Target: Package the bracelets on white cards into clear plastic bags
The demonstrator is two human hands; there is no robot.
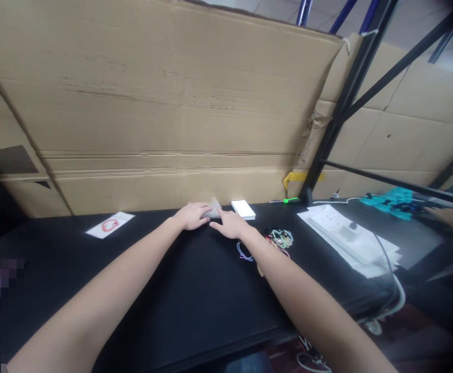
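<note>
Both my arms reach across a black table (164, 290) to its far edge. My left hand (192, 214) lies with fingers curled over a small clear plastic packet (213, 210). My right hand (231, 224) rests beside it, its fingers pinching the near side of the same packet. A small white box (244, 209) lies just right of the packet. Several coloured rubber bands (281, 238) are heaped to the right of my right wrist, and a purple band (244, 253) lies under that forearm.
A tall cardboard sheet (164, 114) stands along the table's back edge. A white card with a red loop (110, 224) lies at the left. A white power strip on papers (342, 233) sits at right by a black metal frame (338, 119). Another person's hand (449, 216) shows far right.
</note>
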